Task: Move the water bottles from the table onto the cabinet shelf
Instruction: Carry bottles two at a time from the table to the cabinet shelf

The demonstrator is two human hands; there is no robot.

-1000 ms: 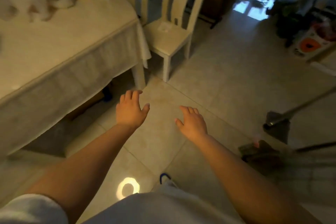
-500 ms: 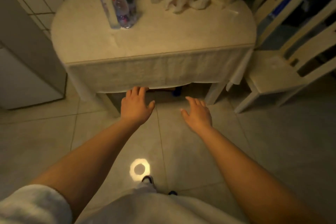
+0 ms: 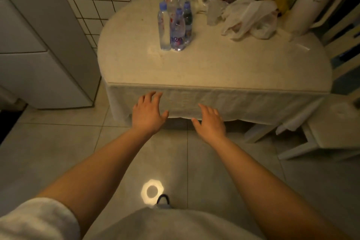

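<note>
Several clear water bottles [image 3: 176, 23] with blue, red and white caps stand clustered at the far left of a rounded table [image 3: 214, 68] covered by a pale cloth. The frontmost bottle [image 3: 164, 27] is slim with a blue cap. My left hand [image 3: 149, 112] and my right hand [image 3: 210, 121] hover in front of the table's near edge, fingers spread, holding nothing, well short of the bottles. No cabinet shelf is visible.
A white refrigerator [image 3: 39, 45] stands left of the table against a tiled wall. Crumpled plastic bags [image 3: 249, 17], cloths and a white kettle [image 3: 309, 8] occupy the table's back right. A white chair [image 3: 331, 128] sits to the right. Tiled floor lies underfoot.
The view swung left from the chair and floor onto the table and came closer; the bottles came into view. Both hands stayed spread and rose toward the table edge.
</note>
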